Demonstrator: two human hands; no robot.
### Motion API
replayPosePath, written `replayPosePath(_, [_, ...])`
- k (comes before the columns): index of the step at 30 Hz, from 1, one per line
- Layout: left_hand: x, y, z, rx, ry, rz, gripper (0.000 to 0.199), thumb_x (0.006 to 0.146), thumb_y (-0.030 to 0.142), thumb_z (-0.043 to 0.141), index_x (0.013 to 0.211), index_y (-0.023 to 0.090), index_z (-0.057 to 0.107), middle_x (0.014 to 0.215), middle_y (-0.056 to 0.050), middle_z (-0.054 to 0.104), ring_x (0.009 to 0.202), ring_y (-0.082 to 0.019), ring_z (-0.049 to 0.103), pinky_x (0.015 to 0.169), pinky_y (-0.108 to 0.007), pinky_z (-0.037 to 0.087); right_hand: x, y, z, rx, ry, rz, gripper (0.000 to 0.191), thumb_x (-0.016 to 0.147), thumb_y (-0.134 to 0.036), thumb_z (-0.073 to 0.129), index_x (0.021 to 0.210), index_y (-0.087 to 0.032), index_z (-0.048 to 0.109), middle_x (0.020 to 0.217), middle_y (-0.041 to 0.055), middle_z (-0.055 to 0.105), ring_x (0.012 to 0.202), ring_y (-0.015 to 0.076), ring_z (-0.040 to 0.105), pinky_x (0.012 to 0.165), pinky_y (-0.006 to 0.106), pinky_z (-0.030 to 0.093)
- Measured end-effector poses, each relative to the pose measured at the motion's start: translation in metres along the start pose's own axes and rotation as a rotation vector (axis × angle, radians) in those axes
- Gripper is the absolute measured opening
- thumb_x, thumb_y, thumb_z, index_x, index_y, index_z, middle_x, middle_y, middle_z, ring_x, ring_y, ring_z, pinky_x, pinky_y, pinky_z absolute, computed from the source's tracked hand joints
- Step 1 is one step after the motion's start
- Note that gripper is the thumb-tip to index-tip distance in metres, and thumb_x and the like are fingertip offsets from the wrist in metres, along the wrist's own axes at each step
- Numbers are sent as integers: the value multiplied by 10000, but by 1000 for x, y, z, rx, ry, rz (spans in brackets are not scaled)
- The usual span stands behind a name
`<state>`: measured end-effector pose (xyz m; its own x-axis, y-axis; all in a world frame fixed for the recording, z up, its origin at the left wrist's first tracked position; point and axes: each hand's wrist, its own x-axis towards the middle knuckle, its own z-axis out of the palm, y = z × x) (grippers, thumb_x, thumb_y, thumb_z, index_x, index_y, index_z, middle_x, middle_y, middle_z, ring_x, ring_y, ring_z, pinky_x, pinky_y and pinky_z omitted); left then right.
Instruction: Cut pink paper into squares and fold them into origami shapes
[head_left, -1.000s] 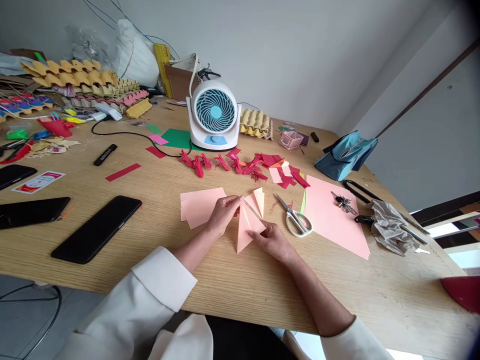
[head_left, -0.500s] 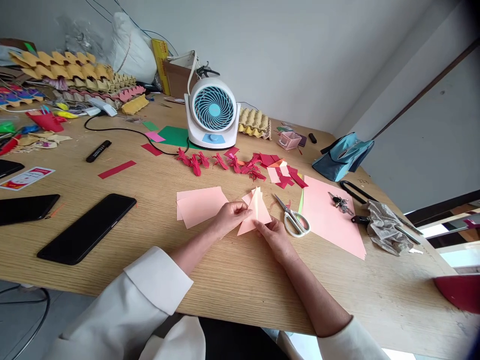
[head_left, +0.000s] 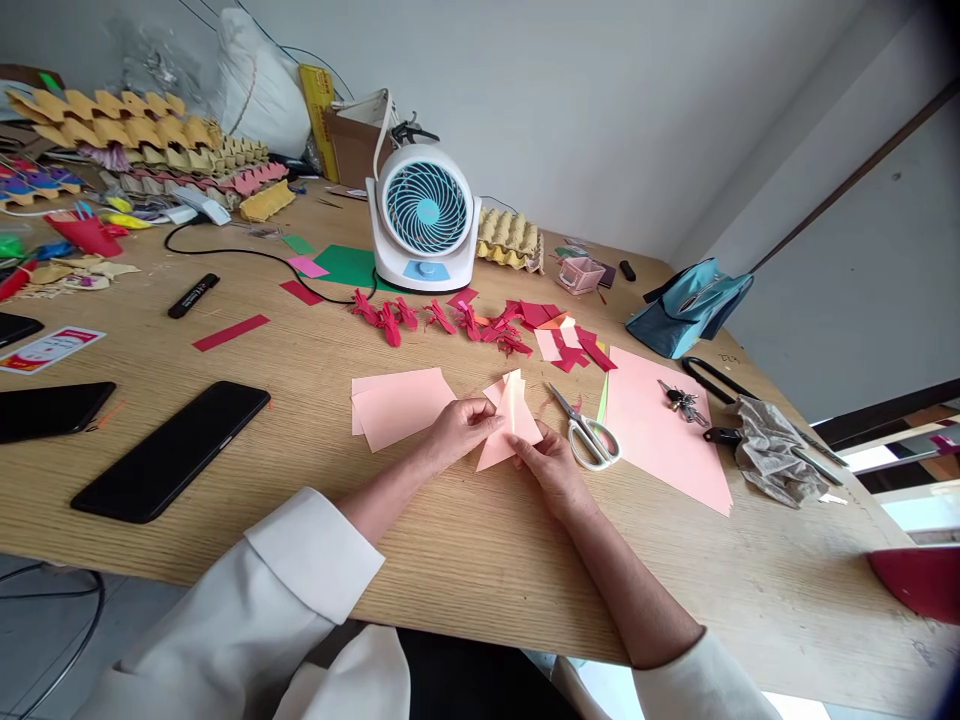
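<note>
A folded piece of pink paper (head_left: 510,418), pointed at the top and flared at the bottom, is held between my two hands just above the table. My left hand (head_left: 461,430) pinches its left side between thumb and fingers. On the lower right, my right hand (head_left: 553,465) grips it with the thumb on the front face and the fingers behind, partly hidden. Flat pink paper rectangles (head_left: 397,405) lie left of my left hand. Scissors (head_left: 592,438) with white handles rest right of my right hand, pointing away. Larger pink sheets (head_left: 652,420) lie farther right.
Red folded paper pieces (head_left: 469,320) lie in a row before a white fan (head_left: 427,220). A black phone (head_left: 172,450) is at left, and keys (head_left: 684,403) lie on the pink sheets. A blue bag (head_left: 686,308) and a crumpled cloth (head_left: 776,455) sit at right.
The view has shifted very slightly. Both hands keep the same hold on the folded pink paper, with hardly any movement.
</note>
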<state>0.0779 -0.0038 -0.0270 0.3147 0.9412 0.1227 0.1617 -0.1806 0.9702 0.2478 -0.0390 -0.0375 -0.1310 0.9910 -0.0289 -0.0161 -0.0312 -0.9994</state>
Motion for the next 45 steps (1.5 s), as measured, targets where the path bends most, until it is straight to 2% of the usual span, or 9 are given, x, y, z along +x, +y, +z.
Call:
replayPosePath(9, [-1, 2, -2, 60, 2, 30, 344, 812, 426, 578, 611, 153, 523, 603, 46, 391, 587, -94, 339, 546, -226, 271, 1, 2, -2, 25, -13, 30, 318, 743, -476, 721, 737, -206, 554, 555, -50, 520, 487, 102, 395, 500, 253, 254])
replayPosePath(16, [1, -3, -1, 32, 7, 95, 235, 818, 371, 608, 763, 144, 632, 735, 1, 590, 680, -119, 502, 633, -229, 386, 0, 3, -2, 39, 29, -6, 277, 762, -433, 715, 765, -209, 552, 551, -51, 535, 494, 108, 415, 508, 253, 286])
replayPosePath(20, [0, 2, -2, 4, 76, 67, 199, 807, 352, 628, 840, 156, 626, 651, 27, 558, 598, -97, 481, 574, -213, 373, 1, 3, -3, 38, 113, -174, 183, 788, -352, 702, 794, -213, 583, 651, -33, 555, 589, 121, 461, 579, 256, 355])
replayPosePath(23, [-1, 7, -3, -92, 90, -8, 269, 817, 436, 616, 816, 171, 567, 601, 44, 532, 521, -84, 458, 510, -205, 355, 3, 3, -4, 47, 156, -361, 113, 766, -273, 715, 823, -220, 634, 850, 6, 588, 788, 155, 535, 724, 285, 415])
replayPosePath(26, [-4, 12, -2, -203, 7, -148, 406, 814, 571, 573, 791, 167, 554, 653, 8, 589, 516, -87, 489, 478, -208, 368, 4, 4, -7, -77, 240, -528, 114, 732, -226, 739, 813, -228, 658, 1031, 35, 563, 1027, 203, 520, 887, 339, 399])
replayPosePath(29, [-8, 15, -1, -329, -166, -287, 515, 790, 655, 556, 813, 143, 602, 745, -38, 630, 579, -99, 540, 482, -206, 386, 5, 5, -9, -248, 323, -612, 97, 746, -227, 729, 807, -226, 654, 1095, 54, 538, 1110, 232, 494, 961, 395, 368])
replayPosePath(32, [-11, 15, 1, -419, -279, -353, 476, 708, 590, 699, 824, 135, 624, 723, -17, 600, 620, -96, 541, 501, -196, 390, 3, 4, -10, -351, 329, -652, 74, 773, -223, 700, 805, -222, 634, 1097, 66, 534, 1110, 245, 503, 964, 425, 376])
replayPosePath(37, [-11, 9, 2, -475, -196, -375, 420, 629, 477, 798, 783, 130, 618, 653, 22, 541, 571, -68, 480, 484, -184, 359, 0, -1, -7, -458, 272, -679, 34, 802, -227, 659, 813, -225, 626, 1075, 74, 538, 1087, 257, 520, 914, 424, 423])
replayPosePath(45, [-10, 14, 0, -477, -136, -379, 409, 624, 454, 801, 797, 128, 626, 663, 10, 566, 563, -68, 493, 465, -180, 365, -5, -5, -3, -465, 122, -675, 86, 826, -150, 612, 869, -225, 617, 873, 21, 585, 801, 174, 561, 720, 305, 440])
